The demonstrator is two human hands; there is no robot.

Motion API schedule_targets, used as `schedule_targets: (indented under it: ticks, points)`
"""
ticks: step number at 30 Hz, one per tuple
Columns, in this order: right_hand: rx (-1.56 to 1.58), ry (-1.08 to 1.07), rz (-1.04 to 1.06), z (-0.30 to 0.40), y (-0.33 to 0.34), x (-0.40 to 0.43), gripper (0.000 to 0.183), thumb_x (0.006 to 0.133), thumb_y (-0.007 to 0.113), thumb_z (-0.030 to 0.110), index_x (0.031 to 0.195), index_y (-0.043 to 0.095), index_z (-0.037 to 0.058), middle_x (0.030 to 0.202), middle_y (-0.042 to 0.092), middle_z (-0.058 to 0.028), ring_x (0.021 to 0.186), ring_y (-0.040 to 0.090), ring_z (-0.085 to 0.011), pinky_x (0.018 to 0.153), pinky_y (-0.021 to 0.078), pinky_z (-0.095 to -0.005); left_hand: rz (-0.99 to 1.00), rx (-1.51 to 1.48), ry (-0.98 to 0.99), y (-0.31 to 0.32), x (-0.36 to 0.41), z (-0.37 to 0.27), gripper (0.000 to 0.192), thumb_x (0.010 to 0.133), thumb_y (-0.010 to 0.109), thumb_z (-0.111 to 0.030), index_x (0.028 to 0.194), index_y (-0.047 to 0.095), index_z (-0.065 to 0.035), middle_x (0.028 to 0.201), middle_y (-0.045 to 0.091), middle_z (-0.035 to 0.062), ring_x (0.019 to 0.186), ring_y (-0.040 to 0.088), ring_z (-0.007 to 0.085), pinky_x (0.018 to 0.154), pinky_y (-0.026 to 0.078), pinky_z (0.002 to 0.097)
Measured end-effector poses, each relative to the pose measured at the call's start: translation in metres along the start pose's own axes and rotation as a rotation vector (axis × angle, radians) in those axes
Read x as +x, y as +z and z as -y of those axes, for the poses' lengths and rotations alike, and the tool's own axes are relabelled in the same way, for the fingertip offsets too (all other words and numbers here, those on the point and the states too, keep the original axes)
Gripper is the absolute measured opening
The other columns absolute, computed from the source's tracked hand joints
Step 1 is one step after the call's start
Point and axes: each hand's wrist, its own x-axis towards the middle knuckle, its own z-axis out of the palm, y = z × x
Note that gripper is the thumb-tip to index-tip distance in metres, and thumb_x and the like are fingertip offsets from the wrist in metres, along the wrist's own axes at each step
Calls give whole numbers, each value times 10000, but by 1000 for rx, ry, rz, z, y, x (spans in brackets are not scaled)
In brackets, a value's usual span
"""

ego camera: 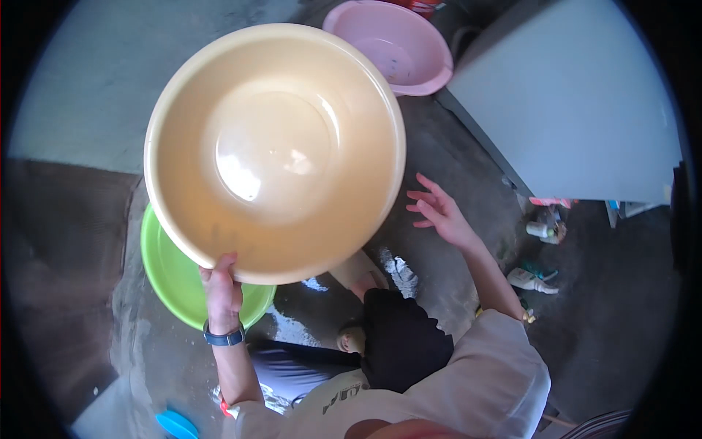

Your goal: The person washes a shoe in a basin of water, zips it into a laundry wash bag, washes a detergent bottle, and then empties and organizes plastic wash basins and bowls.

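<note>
My left hand point(222, 291) grips the near-left rim of a large cream plastic basin point(274, 148), its thumb over the edge and its other fingers hidden beneath. The basin is held up with its inside facing me, and light glares off its bottom. Partly covered by it, a lime-green basin point(181, 280) rests on the floor below my left hand. To the right of the cream basin, my right hand point(436, 211) hangs in the air with fingers spread, holding nothing and apart from the rim.
A pink basin point(384, 49) sits beyond the cream one, beside a large pale appliance or cabinet point(559, 104). White spray bottles point(529, 280) and other small items lie at the right. A blue plastic object point(176, 424) is at lower left. Wet patches point(403, 271) shine on the concrete floor.
</note>
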Motion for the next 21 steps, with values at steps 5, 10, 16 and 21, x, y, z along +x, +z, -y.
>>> schedule_targets:
  ticks: [5, 10, 16, 21]
  points:
    - [49, -119, 157, 41, 44, -1, 549, 933, 472, 234, 1412, 237, 106, 1297, 452, -145, 1124, 511, -243, 805, 508, -360, -109, -83, 76, -32, -30, -34, 438, 746, 528, 67, 1176, 477, -4, 1109, 557, 112, 1031, 548, 236, 888, 466, 357]
    - [51, -468, 321, 103, 99, 8, 669, 867, 563, 150, 1402, 179, 29, 1330, 401, -139, 1212, 422, -234, 896, 447, -347, -135, -242, 70, -54, -56, -52, 471, 743, 516, 87, 1203, 444, 11, 1112, 547, 116, 1035, 545, 247, 916, 449, 359]
    - [-109, -666, 382, 164, 175, 2, 571, 817, 586, 44, 1305, 301, -33, 1204, 475, -127, 1094, 468, -172, 939, 362, -303, -276, -379, 199, -99, -104, -78, 471, 757, 520, 80, 1210, 425, -1, 1103, 549, 106, 1019, 557, 227, 895, 464, 348]
    - [-192, -796, 527, 192, 228, -8, 537, 817, 518, 24, 1310, 318, -47, 1280, 424, -135, 1178, 410, -201, 996, 313, -339, -414, -485, 302, -138, -152, -86, 419, 748, 535, 80, 1156, 468, 12, 1063, 567, 104, 979, 577, 213, 867, 474, 322]
